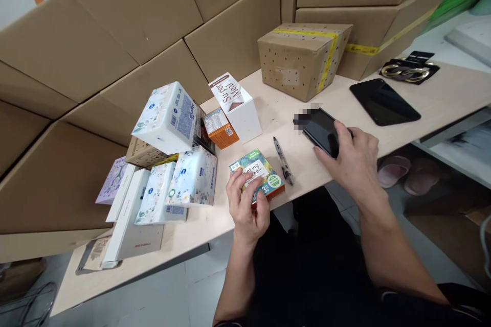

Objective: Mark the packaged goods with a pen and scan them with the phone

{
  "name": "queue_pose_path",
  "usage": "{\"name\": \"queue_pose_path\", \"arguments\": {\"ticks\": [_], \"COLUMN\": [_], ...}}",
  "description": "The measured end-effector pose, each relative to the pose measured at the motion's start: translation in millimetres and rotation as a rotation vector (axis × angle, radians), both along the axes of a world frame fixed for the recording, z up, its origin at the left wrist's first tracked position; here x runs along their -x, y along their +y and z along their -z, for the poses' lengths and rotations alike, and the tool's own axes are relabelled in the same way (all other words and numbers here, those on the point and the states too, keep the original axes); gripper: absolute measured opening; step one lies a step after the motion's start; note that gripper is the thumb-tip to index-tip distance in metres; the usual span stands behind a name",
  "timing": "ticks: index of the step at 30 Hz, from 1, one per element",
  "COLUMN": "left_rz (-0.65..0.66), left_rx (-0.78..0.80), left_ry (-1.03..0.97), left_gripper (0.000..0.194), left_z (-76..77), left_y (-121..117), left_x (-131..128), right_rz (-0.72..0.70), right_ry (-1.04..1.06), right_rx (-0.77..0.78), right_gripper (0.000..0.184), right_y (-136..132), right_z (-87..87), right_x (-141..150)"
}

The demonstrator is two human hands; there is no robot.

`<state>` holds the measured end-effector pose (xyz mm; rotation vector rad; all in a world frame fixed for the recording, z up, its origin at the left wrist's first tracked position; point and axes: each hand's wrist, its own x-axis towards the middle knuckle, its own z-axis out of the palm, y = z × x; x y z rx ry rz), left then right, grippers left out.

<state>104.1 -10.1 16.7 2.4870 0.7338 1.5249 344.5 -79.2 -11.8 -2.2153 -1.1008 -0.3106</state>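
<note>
My left hand [247,199] grips a small colourful flat box [258,173] that lies at the near edge of the pale wooden table [441,97]. My right hand [355,156] rests on a black phone [318,127] lying flat on the table, fingers curled over its near end. A black pen [283,160] lies between the two hands. Both forearms reach up from the bottom of the view.
Left of the hands stand tissue packs [169,117], a white carton box [236,104], an orange box [220,126] and flat white boxes [130,214]. A taped cardboard box [303,59], a black tablet [383,101] and scissors [408,71] lie farther right. Large cartons [115,25] wall the back.
</note>
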Motion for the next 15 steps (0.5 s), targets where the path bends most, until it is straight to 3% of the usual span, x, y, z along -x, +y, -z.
{"name": "queue_pose_path", "arguments": {"ticks": [3,8,11,15], "left_rz": [-0.003,-0.015,0.004,0.014], "left_rx": [0.000,0.000,0.007,0.031], "left_ry": [0.002,0.017,-0.009,-0.046], "left_gripper": [0.024,0.025,0.027,0.033], "left_z": [0.3,1.3,1.7,3.2], "left_y": [-0.4,-0.8,-0.8,-1.4], "left_x": [0.0,0.7,0.6,0.5], "right_rz": [-0.091,-0.328,-0.441,-0.426], "right_ry": [0.050,0.062,0.053,0.023], "right_rx": [-0.125,-0.337,-0.369,-0.357], "right_gripper": [0.068,0.072,0.076,0.075], "right_y": [-10.2,-20.9,-16.6,-8.8], "right_z": [-5.8,-30.7,-39.8,-41.3], "right_x": [13.5,65.9,92.6,105.1]}}
